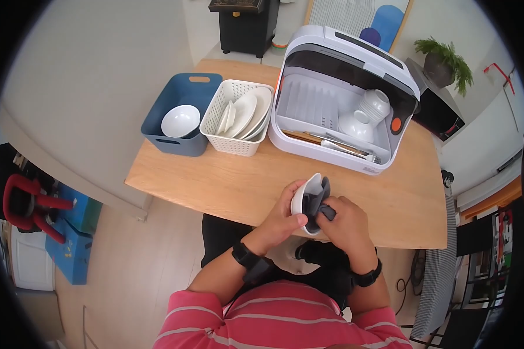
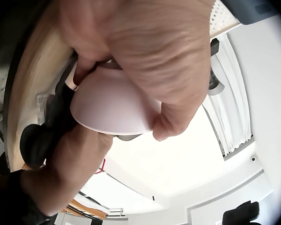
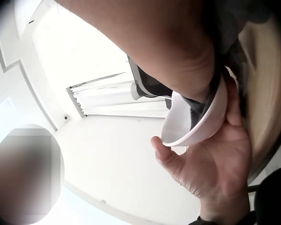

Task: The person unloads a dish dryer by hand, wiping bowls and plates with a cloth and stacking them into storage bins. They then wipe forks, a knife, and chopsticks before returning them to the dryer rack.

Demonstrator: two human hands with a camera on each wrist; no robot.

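Observation:
A white bowl is tilted on its side above the table's near edge. My left hand grips it from the left, thumb at the rim, fingers around the outside. Inside the bowl is a dark grey cloth, pinched by my right hand, whose fingers reach into the bowl. The left wrist view shows the bowl's outer side under the left hand. In the right wrist view the cloth lies against the bowl's inner wall, and the right fingertips are hidden.
On the wooden table stand a blue bin holding a white bowl, a white basket of plates, and a lidded dish rack with stacked bowls and cutlery. A dark box and a plant stand behind.

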